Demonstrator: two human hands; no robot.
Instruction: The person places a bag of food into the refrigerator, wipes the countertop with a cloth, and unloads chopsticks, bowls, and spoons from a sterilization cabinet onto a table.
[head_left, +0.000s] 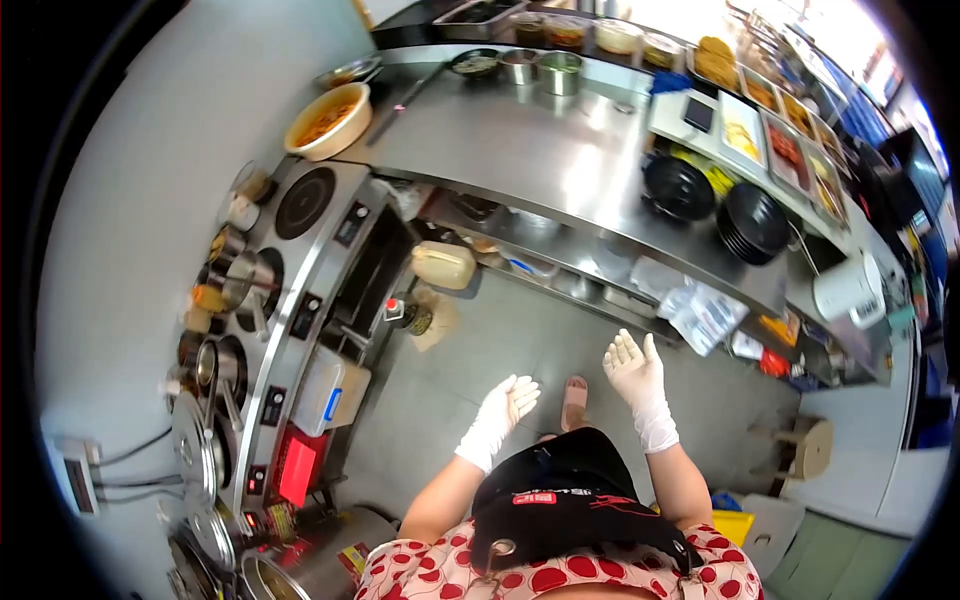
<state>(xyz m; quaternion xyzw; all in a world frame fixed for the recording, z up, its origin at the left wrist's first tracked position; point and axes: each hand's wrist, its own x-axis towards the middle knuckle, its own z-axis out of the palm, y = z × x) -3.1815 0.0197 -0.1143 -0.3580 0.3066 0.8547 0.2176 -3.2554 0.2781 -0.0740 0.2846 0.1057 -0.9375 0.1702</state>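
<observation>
My left hand (505,408), in a white glove, is held out in front of my body with its fingers stretched and nothing in it. To the right of it, my right hand (636,374), gloved the same way, is raised palm up with the thumb apart and holds nothing. Both hands hover above the grey floor (530,330), touching no object. A black apron (555,500) covers my front between the forearms. Beyond the hands runs a steel counter (500,130). Nearest my right hand, on its lower side, hangs a clear plastic bag (703,312).
Left stands a row of induction cookers (305,200) with saucepans (245,280). A cream bowl of orange food (328,122) sits at the corner. Black bowls (755,222) and food trays (787,150) are at right. A jug (444,264) and a jar (408,314) stand on the floor.
</observation>
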